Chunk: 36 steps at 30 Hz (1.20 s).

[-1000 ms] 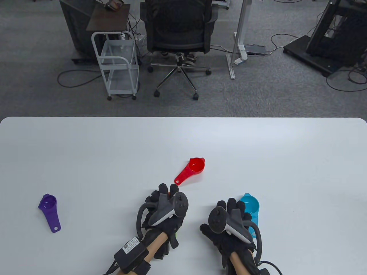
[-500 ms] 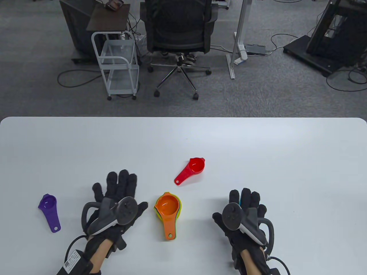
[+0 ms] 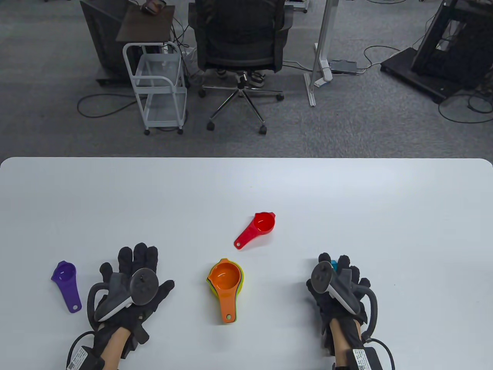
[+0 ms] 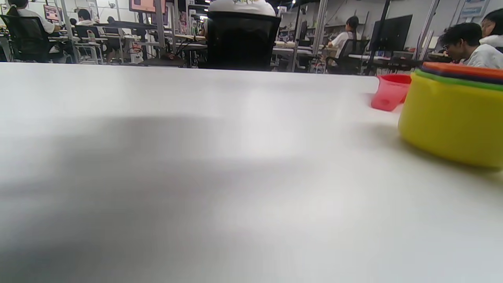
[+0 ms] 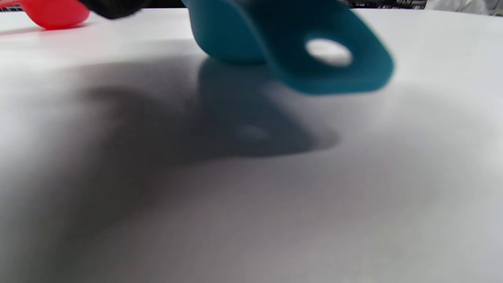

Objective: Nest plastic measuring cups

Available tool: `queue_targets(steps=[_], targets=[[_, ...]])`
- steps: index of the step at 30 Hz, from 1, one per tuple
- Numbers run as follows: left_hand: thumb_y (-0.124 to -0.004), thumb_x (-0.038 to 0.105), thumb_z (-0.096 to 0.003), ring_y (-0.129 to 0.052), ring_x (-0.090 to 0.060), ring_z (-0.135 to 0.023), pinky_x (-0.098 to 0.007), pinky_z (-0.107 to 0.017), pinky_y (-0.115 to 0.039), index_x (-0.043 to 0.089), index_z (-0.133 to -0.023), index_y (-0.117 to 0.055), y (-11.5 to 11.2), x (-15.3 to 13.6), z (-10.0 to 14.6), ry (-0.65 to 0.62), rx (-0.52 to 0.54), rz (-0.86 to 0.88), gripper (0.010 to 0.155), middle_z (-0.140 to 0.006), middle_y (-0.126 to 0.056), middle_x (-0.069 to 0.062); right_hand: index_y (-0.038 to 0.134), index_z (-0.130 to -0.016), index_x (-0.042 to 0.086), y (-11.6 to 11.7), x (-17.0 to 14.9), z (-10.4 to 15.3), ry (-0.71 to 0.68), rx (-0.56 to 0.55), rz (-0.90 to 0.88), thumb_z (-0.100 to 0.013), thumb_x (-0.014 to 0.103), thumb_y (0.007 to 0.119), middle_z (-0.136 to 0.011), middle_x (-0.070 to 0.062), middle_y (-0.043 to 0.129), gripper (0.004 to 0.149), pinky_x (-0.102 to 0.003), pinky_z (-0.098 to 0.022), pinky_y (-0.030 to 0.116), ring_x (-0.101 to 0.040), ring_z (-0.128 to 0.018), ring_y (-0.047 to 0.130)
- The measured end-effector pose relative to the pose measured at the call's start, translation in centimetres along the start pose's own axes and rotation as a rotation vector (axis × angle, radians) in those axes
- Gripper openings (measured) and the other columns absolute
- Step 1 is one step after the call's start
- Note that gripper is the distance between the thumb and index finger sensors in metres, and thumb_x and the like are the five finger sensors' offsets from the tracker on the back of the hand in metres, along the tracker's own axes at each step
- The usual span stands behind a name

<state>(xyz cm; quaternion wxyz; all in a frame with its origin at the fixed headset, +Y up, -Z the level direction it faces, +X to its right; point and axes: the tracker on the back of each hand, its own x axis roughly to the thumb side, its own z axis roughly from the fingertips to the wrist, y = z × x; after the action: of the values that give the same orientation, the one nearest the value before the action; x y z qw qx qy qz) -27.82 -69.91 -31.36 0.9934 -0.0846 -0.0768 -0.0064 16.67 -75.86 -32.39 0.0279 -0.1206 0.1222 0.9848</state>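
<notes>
A nested stack (image 3: pixel 225 278) with an orange cup on top, green and yellow below, stands at the table's front middle; it also shows in the left wrist view (image 4: pixel 452 118). A red cup (image 3: pixel 264 223) lies behind it. A purple cup (image 3: pixel 65 275) lies at the far left. My left hand (image 3: pixel 152 269) lies between the purple cup and the stack with fingers spread, holding nothing. My right hand (image 3: pixel 334 269) curls over a blue cup (image 3: pixel 333 265), mostly hidden beneath it. In the right wrist view the blue cup (image 5: pixel 275 39) hangs just above the table with its shadow below.
The white table (image 3: pixel 346 200) stretches wide behind the cups. An office chair (image 3: pixel 238 46) and a white wire cart (image 3: pixel 158 88) stand on the floor beyond the far edge. The red cup shows at the right wrist view's top left (image 5: pixel 51 11).
My left hand let go of the nested stack and moved left and back with fingers spread. My right hand shifted right and closed on the blue cup.
</notes>
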Motion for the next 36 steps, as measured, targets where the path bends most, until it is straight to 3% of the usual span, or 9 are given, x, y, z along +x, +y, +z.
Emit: queue_targets(steps=[3,9,12,17,23,28,36], targets=[[-0.049,0.069,-0.0523,-0.016,-0.056,-0.109,-0.081,-0.061,-0.015,0.016,-0.118,-0.015,-0.1,-0.3,-0.1,0.007,-0.012,0.012,0.09,-0.125,-0.016,-0.02,0.027,-0.115,0.028,0.0,0.3,0.0,0.005,-0.068,0.075,-0.061,0.047,0.057,-0.119,-0.033,0.029,0.065,-0.072,-0.07,0.043,-0.054,-0.098,0.049],[-0.05,0.069,-0.0525,-0.014,-0.056,-0.108,-0.081,-0.061,-0.015,0.015,-0.117,-0.015,-0.2,-1.1,-0.1,0.029,-0.017,0.04,0.091,-0.124,-0.016,-0.022,0.028,-0.118,0.01,-1.7,3.1,2.0,-0.11,-0.149,-0.007,-0.061,0.049,0.057,-0.115,-0.036,0.034,0.074,-0.072,-0.065,0.047,-0.054,-0.09,0.054],[-0.05,0.069,-0.0526,-0.013,-0.056,-0.108,-0.081,-0.061,-0.014,0.015,-0.117,-0.015,-0.2,-1.1,-0.1,0.032,-0.011,0.039,0.091,-0.124,-0.015,-0.022,0.027,-0.118,0.006,-3.6,7.2,4.6,-0.261,-0.214,-0.093,-0.061,0.05,0.056,-0.114,-0.037,0.034,0.077,-0.073,-0.065,0.045,-0.054,-0.09,0.053],[-0.05,0.069,-0.0526,-0.011,-0.056,-0.107,-0.081,-0.061,-0.014,0.015,-0.117,-0.014,-0.4,-0.9,0.0,0.027,-0.018,0.029,0.092,-0.124,-0.014,-0.022,0.027,-0.117,0.003,-5.0,15.0,7.8,-0.407,-0.255,-0.035,-0.062,0.049,0.057,-0.113,-0.037,0.033,0.078,-0.076,-0.064,0.041,-0.055,-0.091,0.05],[-0.05,0.069,-0.0527,-0.01,-0.056,-0.107,-0.08,-0.061,-0.013,0.014,-0.117,-0.014,-0.5,-1.2,0.0,0.034,-0.024,0.038,0.092,-0.124,-0.014,-0.022,0.03,-0.117,0.002,-4.4,21.4,7.8,-0.438,-0.228,0.042,-0.061,0.048,0.058,-0.112,-0.037,0.035,0.077,-0.077,-0.063,0.04,-0.056,-0.089,0.051],[-0.05,0.069,-0.0527,-0.009,-0.056,-0.106,-0.08,-0.061,-0.013,0.014,-0.117,-0.013,-0.5,-1.3,-0.1,0.041,-0.038,0.053,0.092,-0.123,-0.013,-0.023,0.03,-0.117,0.003,-4.0,23.0,7.6,-0.389,-0.18,0.047,-0.062,0.049,0.057,-0.113,-0.037,0.036,0.077,-0.077,-0.064,0.039,-0.055,-0.089,0.052],[-0.051,0.068,-0.0527,-0.008,-0.056,-0.106,-0.08,-0.061,-0.012,0.014,-0.116,-0.013,-0.5,-1.1,-0.2,0.041,-0.056,0.05,0.092,-0.123,-0.012,-0.023,0.031,-0.117,0.001,-3.3,23.1,7.3,-0.355,-0.179,0.052,-0.061,0.05,0.057,-0.112,-0.037,0.04,0.078,-0.076,-0.064,0.042,-0.054,-0.087,0.057]])
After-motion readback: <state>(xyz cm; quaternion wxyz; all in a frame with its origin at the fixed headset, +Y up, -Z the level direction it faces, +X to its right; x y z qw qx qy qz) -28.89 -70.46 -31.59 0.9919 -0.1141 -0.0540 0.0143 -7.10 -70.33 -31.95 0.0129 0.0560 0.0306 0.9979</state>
